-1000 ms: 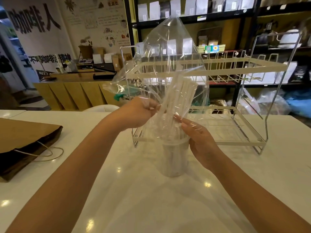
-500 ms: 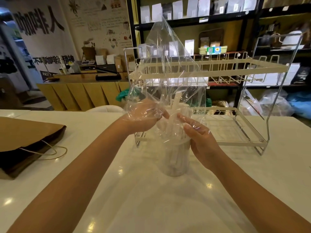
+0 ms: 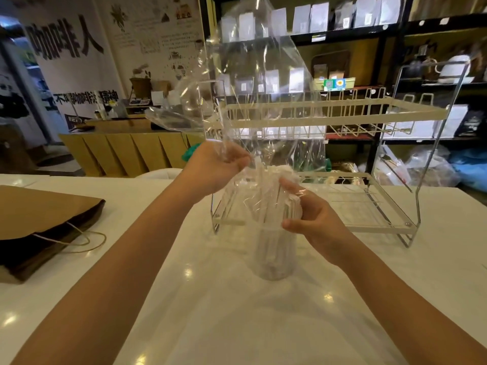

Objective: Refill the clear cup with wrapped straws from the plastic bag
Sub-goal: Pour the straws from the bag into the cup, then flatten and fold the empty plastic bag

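the desk lies bare in front of the cup. just behind the cup a wire rack blocks the far side. the upright plastic bag fills the room above the cup. a paper bag occupies the desk's left edge.

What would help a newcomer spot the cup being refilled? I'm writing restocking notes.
Find the white table and the wire rack standing on it. The cup stands upright just in front of the rack's left end, between the two hands. It alone is clear and packed with wrapped straws, with a plastic bag rising above it.
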